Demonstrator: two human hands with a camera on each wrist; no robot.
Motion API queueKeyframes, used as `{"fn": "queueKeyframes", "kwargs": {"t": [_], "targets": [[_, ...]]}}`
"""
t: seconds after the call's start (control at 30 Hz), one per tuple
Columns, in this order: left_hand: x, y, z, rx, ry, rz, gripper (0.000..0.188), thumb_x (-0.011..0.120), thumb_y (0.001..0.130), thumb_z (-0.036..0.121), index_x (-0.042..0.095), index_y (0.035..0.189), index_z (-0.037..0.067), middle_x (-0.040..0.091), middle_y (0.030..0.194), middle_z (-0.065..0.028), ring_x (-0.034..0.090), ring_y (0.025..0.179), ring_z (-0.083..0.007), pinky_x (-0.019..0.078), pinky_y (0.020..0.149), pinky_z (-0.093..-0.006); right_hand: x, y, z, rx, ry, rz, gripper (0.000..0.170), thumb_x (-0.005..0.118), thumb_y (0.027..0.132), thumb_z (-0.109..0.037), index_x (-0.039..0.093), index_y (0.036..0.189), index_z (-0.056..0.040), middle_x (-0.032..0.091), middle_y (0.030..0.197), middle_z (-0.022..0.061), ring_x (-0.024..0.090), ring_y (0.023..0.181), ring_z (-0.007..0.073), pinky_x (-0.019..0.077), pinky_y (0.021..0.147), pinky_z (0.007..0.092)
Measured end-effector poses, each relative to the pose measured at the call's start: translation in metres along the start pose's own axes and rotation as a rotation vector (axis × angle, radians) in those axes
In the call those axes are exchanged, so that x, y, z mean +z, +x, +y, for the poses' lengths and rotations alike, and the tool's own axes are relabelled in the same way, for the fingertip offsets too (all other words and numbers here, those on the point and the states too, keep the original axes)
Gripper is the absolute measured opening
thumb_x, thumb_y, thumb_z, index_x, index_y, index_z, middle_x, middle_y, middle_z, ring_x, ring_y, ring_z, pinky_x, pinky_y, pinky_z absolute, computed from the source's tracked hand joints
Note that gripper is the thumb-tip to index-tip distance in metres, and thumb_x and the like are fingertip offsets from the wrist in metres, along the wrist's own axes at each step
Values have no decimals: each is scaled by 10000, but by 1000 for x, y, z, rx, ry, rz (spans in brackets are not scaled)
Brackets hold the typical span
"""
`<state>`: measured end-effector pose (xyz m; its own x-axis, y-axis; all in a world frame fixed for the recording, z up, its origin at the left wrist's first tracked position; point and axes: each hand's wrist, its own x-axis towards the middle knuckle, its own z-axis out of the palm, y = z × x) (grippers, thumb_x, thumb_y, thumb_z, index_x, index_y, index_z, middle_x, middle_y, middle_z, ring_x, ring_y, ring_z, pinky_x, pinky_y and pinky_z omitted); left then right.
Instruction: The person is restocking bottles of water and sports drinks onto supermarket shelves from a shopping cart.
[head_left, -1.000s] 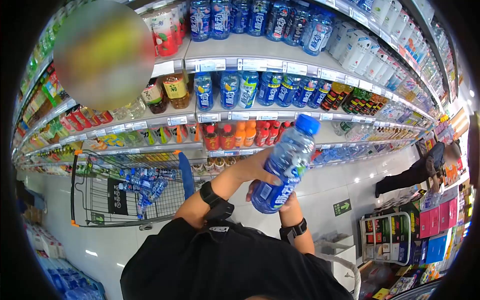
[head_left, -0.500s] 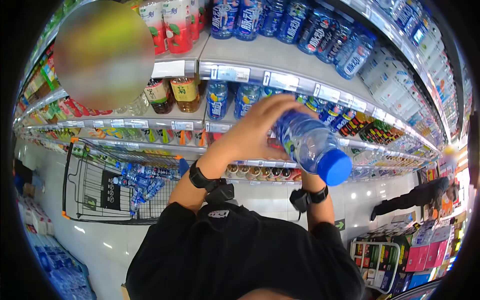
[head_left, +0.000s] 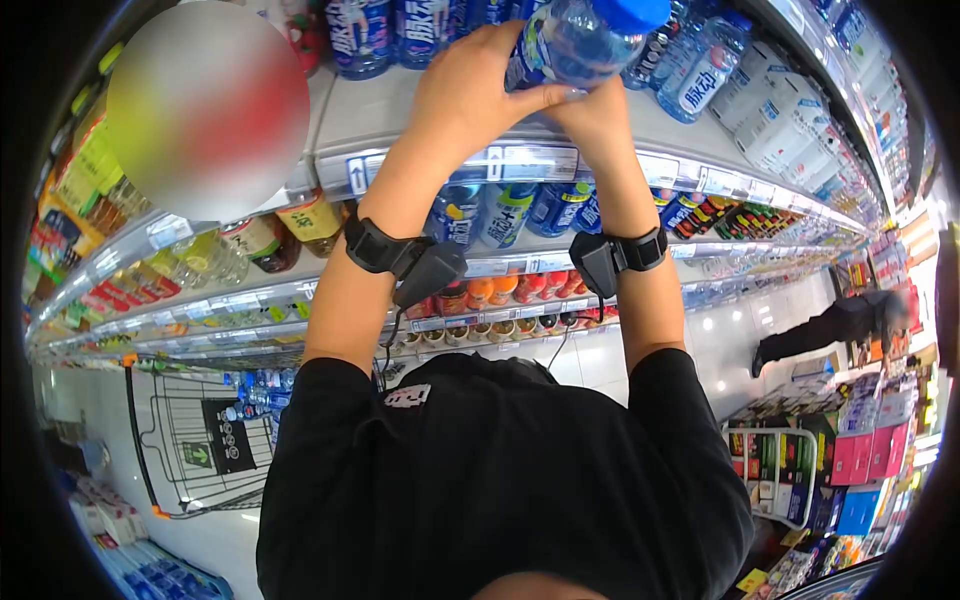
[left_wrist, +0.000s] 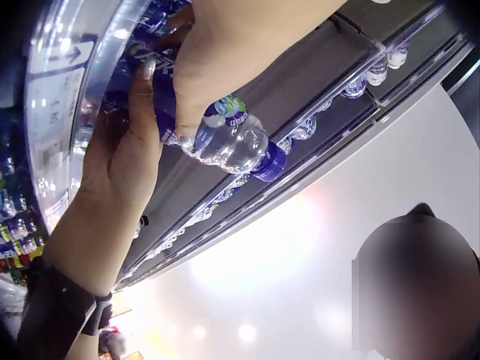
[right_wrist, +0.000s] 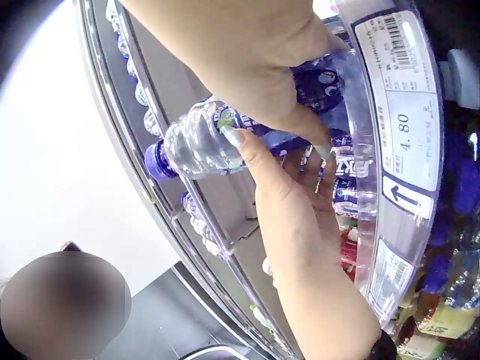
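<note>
Both hands hold a large bottle of blue-labelled drink [head_left: 575,48] with a blue cap, up at the shelf with similar bottles [head_left: 358,35]. My left hand [head_left: 472,92] grips its left side, thumb lying across the lower side. From the right, my right hand [head_left: 597,118] holds it close beside the left thumb. Its base points in toward the shelf, and the cap tilts up and outward. The left wrist view shows the clear shoulder of the bottle [left_wrist: 236,144] sticking out past the fingers. In the right wrist view, a thumb and fingers wrap the label.
A shelf edge with price tags [head_left: 540,160] runs under the forearms. Lower shelves hold more drinks, such as orange-capped bottles [head_left: 482,290]. A wire shopping cart [head_left: 228,435] with blue bottles stands at lower left. On the right, a person [head_left: 840,322] stands in the aisle near stacked boxes [head_left: 850,455].
Both hands have lifted the bottle from in front of the body up to the bottle shelf. It turned over midway, cap toward me, and now its base points shelfward.
</note>
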<state>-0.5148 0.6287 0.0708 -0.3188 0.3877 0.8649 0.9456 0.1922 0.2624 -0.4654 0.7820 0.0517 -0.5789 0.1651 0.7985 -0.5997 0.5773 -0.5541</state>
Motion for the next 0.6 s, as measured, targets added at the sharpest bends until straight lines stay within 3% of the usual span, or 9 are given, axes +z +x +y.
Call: {"fn": "queueKeyframes", "kwargs": {"t": [0.07, 0.1, 0.2, 0.23, 0.33, 0.37, 0.47, 0.6], "targets": [[7, 5, 3, -15, 20, -15, 566, 695, 699, 405, 532, 1094, 33, 599, 1012, -186, 569, 942, -352, 456, 787, -382, -3, 4, 0, -18, -100, 21, 471, 751, 563, -118, 586, 998, -40, 654, 923, 104, 621, 871, 194, 473, 758, 308], [13, 6, -1, 25, 50, 50, 516, 673, 729, 401, 540, 1063, 31, 629, 928, -171, 609, 866, -322, 476, 737, -365, -6, 6, -4, 0, -86, 14, 504, 764, 552, -156, 583, 1008, -39, 651, 930, 114, 629, 859, 209, 478, 751, 306], [-4, 18, 28, -187, -108, -61, 449, 650, 748, 305, 526, 1049, -4, 597, 949, -230, 569, 883, -390, 462, 748, -408, -11, 16, -5, 101, -250, -77, 478, 750, 591, -134, 581, 1018, -2, 635, 967, 99, 591, 870, 161, 459, 780, 298], [0, 20, 22, -169, -72, -45, 449, 645, 758, 308, 521, 1051, -9, 600, 911, -240, 574, 834, -406, 468, 708, -424, -12, 18, -2, 87, -239, -86, 532, 755, 590, -208, 560, 1046, -15, 636, 958, 123, 611, 871, 203, 465, 774, 310], [13, 20, 6, -212, -58, -69, 454, 643, 769, 391, 544, 1025, 30, 644, 847, -159, 638, 777, -292, 491, 675, -342, -9, 20, -6, 97, -372, -17, 594, 778, 544, -276, 531, 993, 24, 643, 864, 161, 636, 823, 259, 489, 730, 327], [19, 20, -4, -134, 27, -16, 410, 614, 801, 379, 543, 997, 25, 649, 783, -152, 649, 705, -272, 496, 624, -324, -10, 19, -5, 87, -353, -15, 641, 777, 549, -319, 500, 986, 59, 632, 830, 201, 637, 806, 296, 493, 712, 339], [28, 23, -5, -194, -66, 0, 490, 609, 772, 446, 523, 954, -1, 624, 750, -207, 604, 731, -390, 483, 652, -423, -15, 22, 1, 163, -397, -84, 664, 775, 549, -343, 491, 979, 76, 625, 815, 227, 635, 787, 328, 496, 695, 351], [31, 32, 1, -252, 174, -81, 585, 639, 737, 441, 479, 1030, -40, 615, 792, -244, 600, 765, -397, 479, 684, -443, -26, 35, 12, 217, -444, -271, 720, 776, 545, -378, 482, 998, 98, 617, 818, 253, 628, 798, 358, 493, 701, 365]]}}
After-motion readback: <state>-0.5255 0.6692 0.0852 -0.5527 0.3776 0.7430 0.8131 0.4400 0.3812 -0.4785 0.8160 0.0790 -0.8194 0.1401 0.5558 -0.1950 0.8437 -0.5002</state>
